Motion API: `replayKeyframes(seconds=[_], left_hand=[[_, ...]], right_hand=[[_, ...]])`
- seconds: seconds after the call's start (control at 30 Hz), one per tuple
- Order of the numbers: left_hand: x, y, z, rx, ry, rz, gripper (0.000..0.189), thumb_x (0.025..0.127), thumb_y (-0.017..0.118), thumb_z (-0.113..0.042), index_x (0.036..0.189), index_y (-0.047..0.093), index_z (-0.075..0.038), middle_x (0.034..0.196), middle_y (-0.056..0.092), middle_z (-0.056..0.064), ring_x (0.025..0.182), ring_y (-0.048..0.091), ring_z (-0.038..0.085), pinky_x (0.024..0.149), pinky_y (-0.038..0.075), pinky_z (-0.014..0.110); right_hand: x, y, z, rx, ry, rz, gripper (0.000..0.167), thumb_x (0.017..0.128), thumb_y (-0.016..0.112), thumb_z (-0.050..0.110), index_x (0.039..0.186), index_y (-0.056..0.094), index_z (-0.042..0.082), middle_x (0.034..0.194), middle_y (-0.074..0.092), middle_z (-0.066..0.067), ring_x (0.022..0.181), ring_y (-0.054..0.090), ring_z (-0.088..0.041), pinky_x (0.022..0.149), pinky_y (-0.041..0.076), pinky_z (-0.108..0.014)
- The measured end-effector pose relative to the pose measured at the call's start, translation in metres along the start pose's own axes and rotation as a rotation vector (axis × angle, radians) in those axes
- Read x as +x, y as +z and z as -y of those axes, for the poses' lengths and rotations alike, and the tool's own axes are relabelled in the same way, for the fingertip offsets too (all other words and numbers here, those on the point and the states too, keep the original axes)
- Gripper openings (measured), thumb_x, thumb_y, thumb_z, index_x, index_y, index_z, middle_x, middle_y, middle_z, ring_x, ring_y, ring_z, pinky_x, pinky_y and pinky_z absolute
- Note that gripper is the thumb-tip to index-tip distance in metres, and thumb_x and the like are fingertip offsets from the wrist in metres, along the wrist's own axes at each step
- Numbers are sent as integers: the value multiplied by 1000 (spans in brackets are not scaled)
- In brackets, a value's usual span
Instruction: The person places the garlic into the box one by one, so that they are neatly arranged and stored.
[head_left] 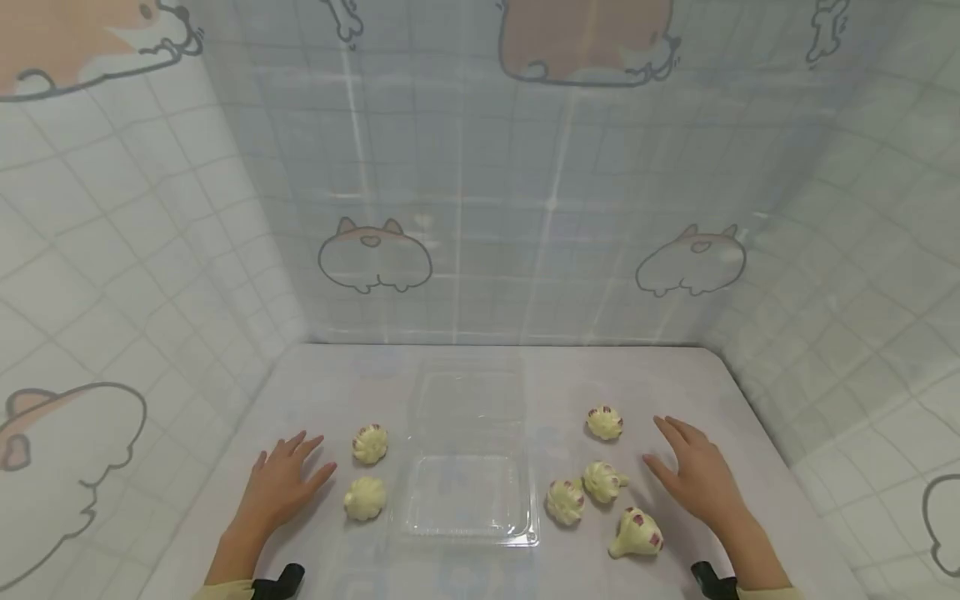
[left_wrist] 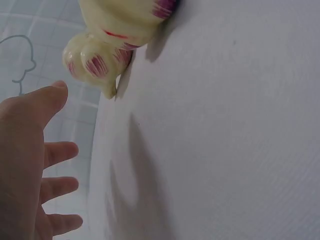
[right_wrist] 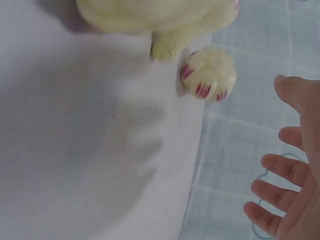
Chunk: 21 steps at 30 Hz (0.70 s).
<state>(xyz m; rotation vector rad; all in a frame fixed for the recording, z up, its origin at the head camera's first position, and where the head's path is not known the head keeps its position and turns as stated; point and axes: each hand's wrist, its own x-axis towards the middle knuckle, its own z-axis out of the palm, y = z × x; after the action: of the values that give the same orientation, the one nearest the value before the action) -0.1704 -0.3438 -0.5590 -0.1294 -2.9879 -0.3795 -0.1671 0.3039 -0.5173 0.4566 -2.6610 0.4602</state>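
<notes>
Glossy pale-yellow lobed garlic bulbs (head_left: 603, 482) flank our clear plastic rectangular box (head_left: 463, 498); our left hand (head_left: 282, 482) and right hand (head_left: 697, 473) spread wide nearby.

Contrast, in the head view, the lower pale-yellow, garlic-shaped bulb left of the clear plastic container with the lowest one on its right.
The left bulb shows no stem; the right bulb has one pointing lower left. The left bulb looks nearly plain; the right bulb shows purplish patches. Both lie untouched.
</notes>
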Motion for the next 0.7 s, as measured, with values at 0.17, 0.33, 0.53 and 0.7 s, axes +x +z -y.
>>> replayKeyframes(seconds=[0.17,0.33,0.53,0.7], left_hand=[[-7,-1,-6,-40,9,-32,63,95,53,-55,131,58,-3,132,52,28,117,49,50,94,36,67],[-15,-1,-14,-180,-25,1,56,97,52,-50,130,59,-5,132,54,23,119,49,47,94,38,64],[-23,-3,-30,-308,-75,43,51,99,52,-47,129,60,-7,132,55,19,124,46,44,99,36,62],[-29,-1,-36,-374,-88,29,46,100,51,-43,127,61,-7,129,58,16,124,47,42,100,36,60]], right_hand=[[0,4,12,29,-17,-12,58,81,79,23,130,58,0,127,56,-23,113,53,-43,84,45,-62],[-4,10,26,59,-36,-25,52,81,79,22,127,61,4,125,58,-17,112,55,-38,84,48,-57],[-2,16,45,76,-53,-53,46,82,79,22,123,64,6,123,60,-11,112,56,-32,85,50,-51],[4,24,65,137,-78,-73,40,84,77,21,119,66,6,123,61,-10,112,57,-28,85,52,-48]])
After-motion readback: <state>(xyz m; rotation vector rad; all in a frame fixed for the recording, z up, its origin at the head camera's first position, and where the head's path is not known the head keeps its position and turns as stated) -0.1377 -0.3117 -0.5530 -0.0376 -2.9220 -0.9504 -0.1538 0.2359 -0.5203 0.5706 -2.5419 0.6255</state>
